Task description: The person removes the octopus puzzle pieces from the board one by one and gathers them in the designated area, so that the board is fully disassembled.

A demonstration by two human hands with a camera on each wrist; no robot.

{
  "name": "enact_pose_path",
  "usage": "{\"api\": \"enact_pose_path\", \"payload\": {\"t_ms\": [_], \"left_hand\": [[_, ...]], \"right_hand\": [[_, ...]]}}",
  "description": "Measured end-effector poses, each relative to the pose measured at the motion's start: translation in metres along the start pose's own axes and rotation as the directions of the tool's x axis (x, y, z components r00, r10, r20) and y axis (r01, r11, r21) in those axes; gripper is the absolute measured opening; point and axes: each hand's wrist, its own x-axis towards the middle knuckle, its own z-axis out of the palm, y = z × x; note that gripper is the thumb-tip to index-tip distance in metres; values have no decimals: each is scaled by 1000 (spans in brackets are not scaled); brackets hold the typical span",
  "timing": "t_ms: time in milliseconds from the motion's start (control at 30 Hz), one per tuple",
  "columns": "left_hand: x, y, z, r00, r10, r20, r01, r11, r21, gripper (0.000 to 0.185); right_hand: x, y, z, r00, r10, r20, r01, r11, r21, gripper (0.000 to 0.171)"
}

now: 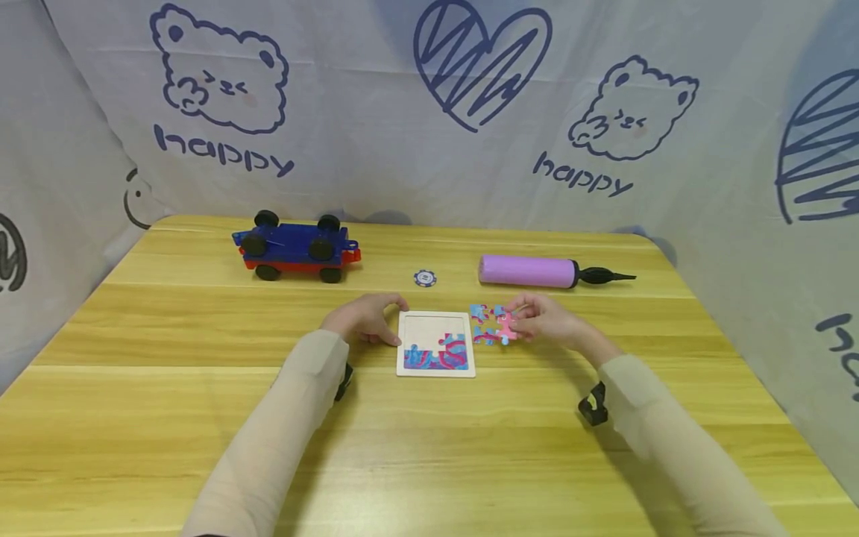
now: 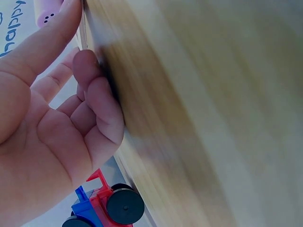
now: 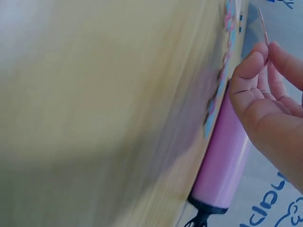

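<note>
While the left hand rested at the left edge of the puzzle tray, its fingers lightly curled with the tips against the frame and the bench, the right hand pinched a pink puzzle piece between the thumb and the forefinger, just above the loose pieces that lay in a small heap beside the right edge of the tray. In the right wrist view the piece showed edge-on as a very thin sliver held at the fingertips, so it was judged to be light, flat and fairly stiff, probably card or thin wood, and easy to bend or to drop if squeezed carelessly. Such a piece would be best taken by its flat faces near the middle, not by the small knobs, which looked weak. The tray was already filled along its lower part with blue and pink pieces, and its upper part was bare. It looked light enough to slide on the smooth bench, so a steadying hand at its frame seemed sensible. Farther back stood a toy car, a poker chip and a purple hand pump, well apart from both hands.
</note>
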Motion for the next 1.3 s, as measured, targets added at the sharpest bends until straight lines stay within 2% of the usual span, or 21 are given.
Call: {"api": "enact_pose_path", "payload": {"t_ms": [233,433,900,1300], "left_hand": [[1,1,0,1000,-3,1,3,1000,-15,55],[-1,1,0,1000,-2,0,2,1000,-11,54],[0,2,0,1000,-17,-5,17,1000,-10,54],[1,1,1,1000,-16,-2,16,1000,-19,55]], "right_hand": [[-5,5,-6,999,51,16,-50,999,-11,30],[-2,10,-5,997,76,16,-75,995,-68,27],[4,8,-3,997,69,-23,-72,984,-164,22],[5,9,-3,997,67,-49,-75,982,-174,22]]}}
